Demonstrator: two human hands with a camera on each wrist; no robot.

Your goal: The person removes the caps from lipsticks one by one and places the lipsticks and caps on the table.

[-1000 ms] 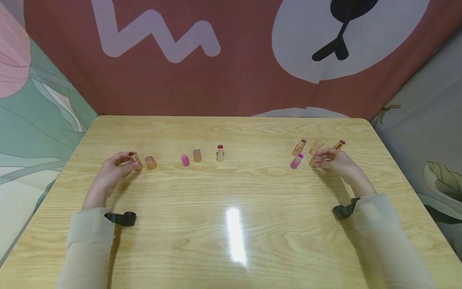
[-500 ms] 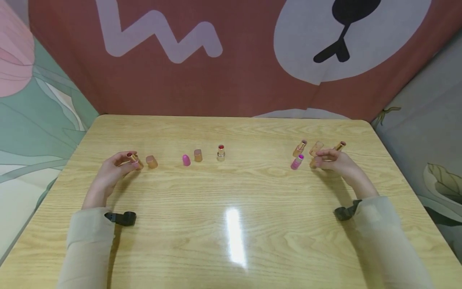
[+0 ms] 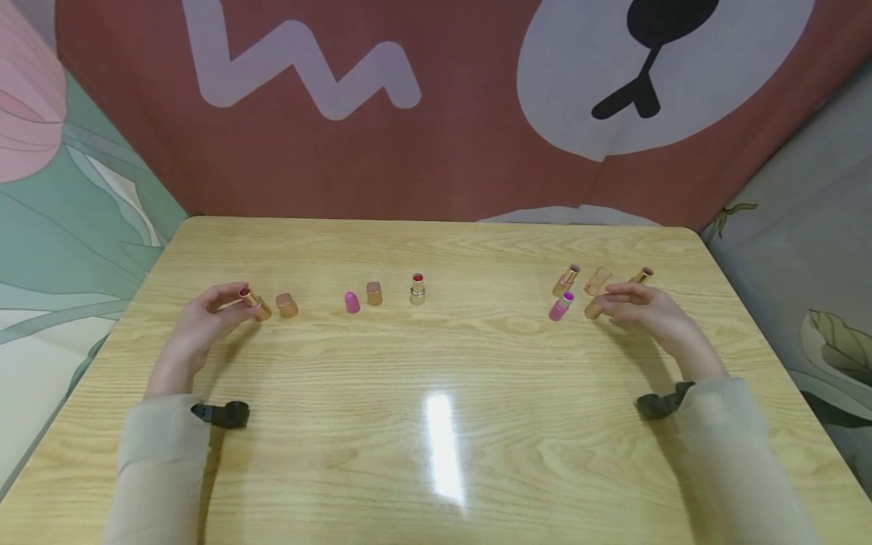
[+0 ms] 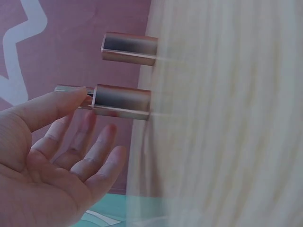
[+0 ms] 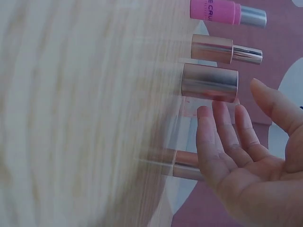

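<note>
In the head view my left hand (image 3: 211, 322) is beside an uncapped gold lipstick (image 3: 255, 304) standing upright. The left wrist view shows the thumb overlapping the upper tube of this lipstick (image 4: 122, 101), with the other fingers spread and loosely bent. A gold cap (image 4: 129, 48) stands next to it. On the right, my right hand (image 3: 654, 314) is by a gold cap (image 3: 593, 309). Seen from the right wrist, thumb and fingertips are apart from that upright cap (image 5: 209, 82). Another gold lipstick (image 3: 642, 275) stands behind the right hand, partly hidden.
A pink cap (image 3: 352, 303), a brown-gold cap (image 3: 375, 293) and a red lipstick (image 3: 418, 289) stand mid-table. Near the right hand are a pink lipstick (image 3: 562, 306), a gold lipstick (image 3: 566, 280) and a clear cap (image 3: 597, 281). A curtain (image 3: 463, 151) hangs behind the table (image 3: 341, 424).
My left thumb and fingers have loosened from the gold lipstick, and the hand has drawn slightly left. My right hand has let go of the gold cap and shifted slightly right.
</note>
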